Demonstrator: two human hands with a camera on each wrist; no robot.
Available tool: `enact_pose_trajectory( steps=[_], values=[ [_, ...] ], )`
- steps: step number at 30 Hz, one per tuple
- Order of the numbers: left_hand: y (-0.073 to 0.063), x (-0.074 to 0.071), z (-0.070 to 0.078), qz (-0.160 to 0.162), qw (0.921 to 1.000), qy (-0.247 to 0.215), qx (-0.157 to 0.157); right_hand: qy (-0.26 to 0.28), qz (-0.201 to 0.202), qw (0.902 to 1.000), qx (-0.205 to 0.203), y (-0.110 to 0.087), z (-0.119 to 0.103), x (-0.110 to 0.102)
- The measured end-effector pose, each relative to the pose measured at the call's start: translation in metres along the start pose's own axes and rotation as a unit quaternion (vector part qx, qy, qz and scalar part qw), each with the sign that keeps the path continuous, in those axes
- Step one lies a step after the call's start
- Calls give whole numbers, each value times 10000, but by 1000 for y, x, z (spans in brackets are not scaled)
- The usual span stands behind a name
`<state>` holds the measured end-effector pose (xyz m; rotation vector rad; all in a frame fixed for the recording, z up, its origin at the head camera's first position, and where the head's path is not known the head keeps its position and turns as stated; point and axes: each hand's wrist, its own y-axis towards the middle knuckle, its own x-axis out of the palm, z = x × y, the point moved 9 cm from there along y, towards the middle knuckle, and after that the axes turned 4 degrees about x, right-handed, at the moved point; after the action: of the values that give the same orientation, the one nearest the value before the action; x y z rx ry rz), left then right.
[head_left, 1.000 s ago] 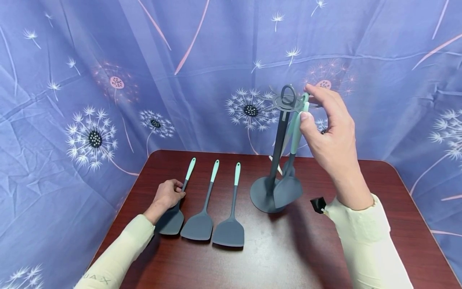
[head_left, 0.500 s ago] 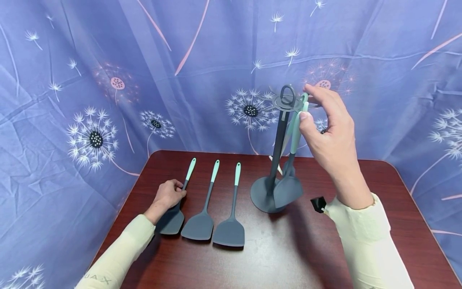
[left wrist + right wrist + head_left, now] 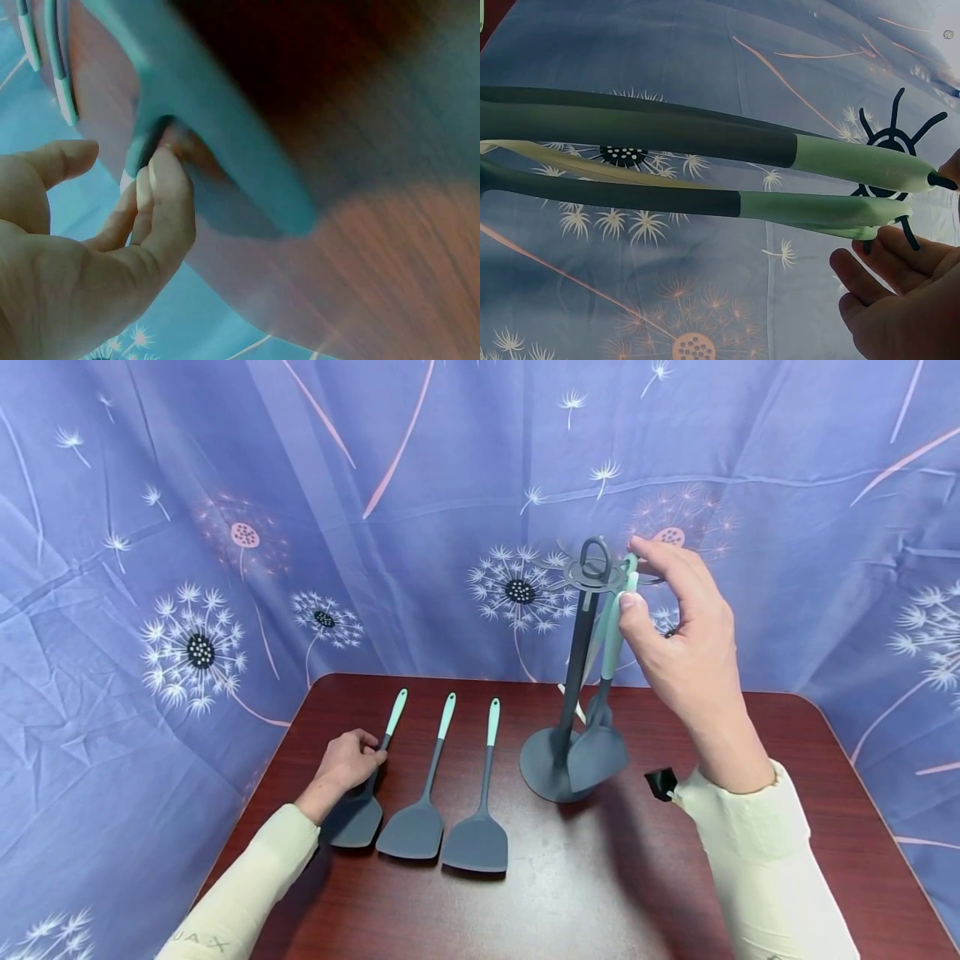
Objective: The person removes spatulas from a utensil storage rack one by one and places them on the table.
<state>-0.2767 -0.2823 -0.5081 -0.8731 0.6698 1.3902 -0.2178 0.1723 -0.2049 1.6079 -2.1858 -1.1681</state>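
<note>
On the table's left side lies a grey spatula with a mint handle, and my left hand is at its shaft. In the left wrist view that spatula's blade looms large; my fingertips meet its neck while the thumb stands apart. A dark utensil stand has hanging spatulas on its right side. My right hand pinches the top of the front hanging spatula's mint handle between thumb and finger. In the right wrist view the two spatula handles run side by side to the hooks; the contact is partly hidden.
Two more spatulas, one in the middle and one on the right, lie between my left hand and the stand base. A black tag-like piece shows at my right sleeve. The patterned curtain hangs behind the table.
</note>
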Motion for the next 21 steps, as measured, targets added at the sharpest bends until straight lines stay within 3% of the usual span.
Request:
enact_pose_trajectory(
  steps=[6, 21],
  values=[
    [0, -10, 10, 246, 9996, -56, 129, 24, 13, 10000, -4, 0, 0, 0],
    [-4, -37, 58, 743, 9925, -594, 773, 14, 4, 10000, -17, 0, 1, -1]
  ],
)
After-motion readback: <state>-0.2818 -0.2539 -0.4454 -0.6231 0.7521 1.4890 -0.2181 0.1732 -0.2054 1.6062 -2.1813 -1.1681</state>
